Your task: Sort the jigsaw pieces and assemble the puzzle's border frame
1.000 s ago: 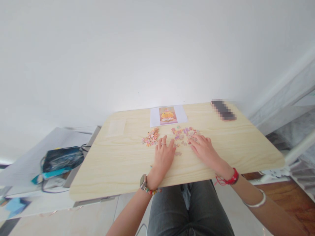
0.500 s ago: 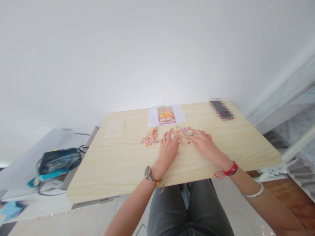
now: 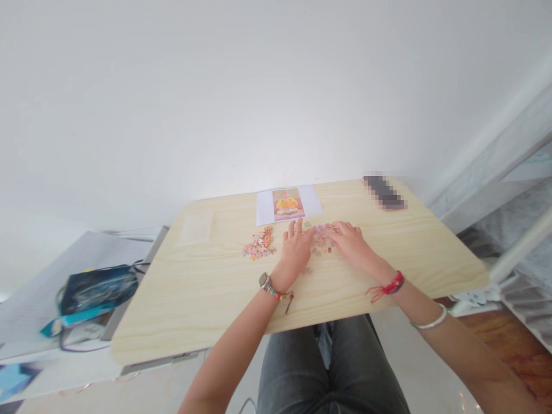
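On the pale surface (image 3: pixel 207 299), 2 groups of pieces: a dense heap (image 3: pixel 259 242) left of the left hand, and a looser scatter (image 3: pixel 319 245) between both hands, partly hidden by fingers. Left hand (image 3: pixel 295 252) palm down at the scatter's left edge, wide open with fingers spread, apparently gripping nothing. Right hand (image 3: pixel 352 244) palm down, half open, fingers bent over the scatter's right side; too blurred at the tips to tell whether pinching a piece. 1 stray piece (image 3: pixel 306 271) just beside the left hand, on the near side. Beyond the pieces, near the wall (image 3: pixel 276 103), a white sheet (image 3: pixel 311 198) with a yellow figure (image 3: pixel 287 204) printed mid-page. Far right, a dark slab (image 3: pixel 385 194), pixelated. Watch (image 3: pixel 264 280) on left wrist, red bracelet (image 3: pixel 394 283) on right.
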